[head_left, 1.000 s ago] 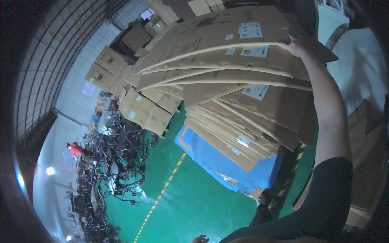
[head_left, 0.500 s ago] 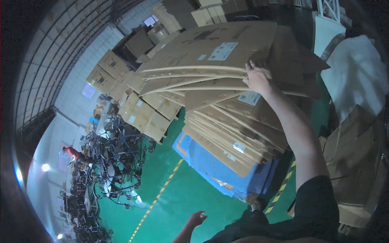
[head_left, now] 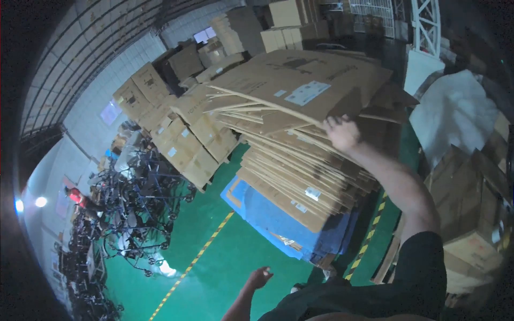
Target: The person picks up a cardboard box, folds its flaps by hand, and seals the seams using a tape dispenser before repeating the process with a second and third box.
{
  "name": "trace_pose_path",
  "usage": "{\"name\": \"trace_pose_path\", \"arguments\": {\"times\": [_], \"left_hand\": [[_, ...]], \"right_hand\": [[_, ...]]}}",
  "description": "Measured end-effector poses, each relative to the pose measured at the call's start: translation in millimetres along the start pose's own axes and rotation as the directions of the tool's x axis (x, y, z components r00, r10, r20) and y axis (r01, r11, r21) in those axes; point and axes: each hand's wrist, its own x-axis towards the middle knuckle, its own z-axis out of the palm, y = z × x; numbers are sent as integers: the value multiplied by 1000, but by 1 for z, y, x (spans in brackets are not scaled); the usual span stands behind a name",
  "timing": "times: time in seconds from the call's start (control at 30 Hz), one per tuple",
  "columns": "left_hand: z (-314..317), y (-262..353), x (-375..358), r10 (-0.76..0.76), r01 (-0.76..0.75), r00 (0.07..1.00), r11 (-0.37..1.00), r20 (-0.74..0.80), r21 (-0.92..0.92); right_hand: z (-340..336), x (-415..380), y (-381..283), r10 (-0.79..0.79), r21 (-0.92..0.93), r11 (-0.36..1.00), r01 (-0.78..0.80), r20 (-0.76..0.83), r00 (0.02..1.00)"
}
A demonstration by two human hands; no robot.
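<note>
In the head view, my right hand (head_left: 342,132) is closed over the near edge of the top flattened cardboard box (head_left: 353,85). This brown sheet has a printed drawing and white labels, and it lies tilted on a fanned, uneven stack of flattened cardboard boxes (head_left: 289,174). My fingers rest on top of the edge; the thumb is hidden. Beneath the stack is a blue base (head_left: 262,214). My left hand (head_left: 259,277) hangs low over the green floor, apart from the stack, its fingers curled with nothing visible in them.
Cardboard cartons (head_left: 187,144) stand piled behind the stack to the left. Black wheeled metal frames (head_left: 142,203) crowd the left side, near a person in red (head_left: 76,197). Large cardboard pieces (head_left: 455,203) and a white sack (head_left: 455,112) are at right. Yellow-black tape (head_left: 195,262) marks the floor.
The top box and the sheets under it have settled lower, with their near edges less bowed. My right hand has moved down with the edge. The view has shifted; my left hand stays low.
</note>
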Motion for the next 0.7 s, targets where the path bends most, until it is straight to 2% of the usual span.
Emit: {"name": "trace_pose_path", "arguments": {"times": [0.03,0.07,0.1,0.17,0.2,0.23,0.3,0.33,0.4,0.43,0.5,0.53,0.6,0.63,0.7], "left_hand": [[-14,-8,11,37,-38,999,999,-30,-24],[-40,-7,28,240,-252,966,958,-98,-136],[-64,-5,42,419,-452,890,861,-180,-233],[-116,5,71,672,-769,638,525,-377,-364],[-141,26,66,682,-753,604,319,-413,-575],[-173,51,62,678,-669,581,85,-449,-738],[-250,117,52,535,-547,713,18,-454,-837],[-279,135,52,506,-506,745,4,-435,-862],[-312,142,75,612,-650,531,-151,-587,-745],[-323,147,81,642,-669,466,-194,-609,-718],[-333,162,83,604,-198,721,-292,-341,-936],[-328,146,102,603,-56,763,-295,-232,-954],[-306,96,170,732,-410,591,-91,-340,-908],[-296,96,185,779,-486,532,-39,-331,-873],[-272,101,174,589,-585,597,-144,-544,-798]], "right_hand": [[-19,-22,-16,-27,-6,1000,27,-24,999],[-41,-49,-30,-33,46,998,42,-185,982],[-61,-77,-46,-32,95,993,68,-337,941],[-101,-133,-80,-3,177,974,139,-607,795],[-127,-169,-90,-11,183,972,147,-589,808],[-149,-203,-97,-19,189,970,154,-570,821],[-183,-272,-109,33,217,966,139,-639,769],[-194,-309,-116,52,222,967,123,-648,760],[-206,-386,-126,86,237,970,63,-568,818],[-205,-425,-134,106,235,972,30,-542,834],[-186,-506,-154,246,345,925,-159,-225,943],[-181,-536,-166,294,367,901,-230,-126,948],[-177,-572,-186,348,493,854,-169,-299,889],[-172,-590,-197,383,518,837,-173,-332,862],[-144,-614,-205,653,843,451,-292,-89,752]]}}
